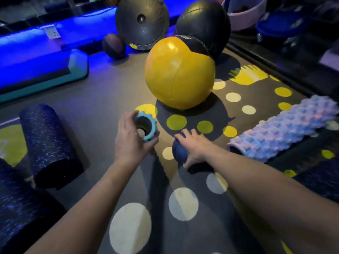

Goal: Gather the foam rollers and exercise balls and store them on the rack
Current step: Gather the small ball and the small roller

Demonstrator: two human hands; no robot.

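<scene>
**Both hands full in front of the yellow ball**

Gripping a teal roller (146, 125) in the left hand (128, 142), with fingers and thumb curled round its ridged outside and its hollow end turned up toward the camera. Held just in front of the yellow ball (179, 72), slightly to the left. Hard to tell whether clear of the floor.

Clutching a blue ball (178, 153) in the right hand (194, 145), with fingers wrapped over the top and thumb hooked under the near side. Held in front of the yellow ball too, a little nearer the camera, low over the dotted mat (183, 204).

Seen right of the yellow ball and well apart from it: a knobbed roller (286, 129) lying on the mat.

Seen left of the yellow ball and in front of it, well apart: a speckled roller (49, 145) lying on the grey floor, and a second speckled roller (22, 208) nearer the camera still.

Seen behind the yellow ball: two big black balls (142, 21), the right one touching it, and off to the left a small dark ball (113, 45).

Farther left of the yellow ball: a blue-lit step (42, 70).
</scene>
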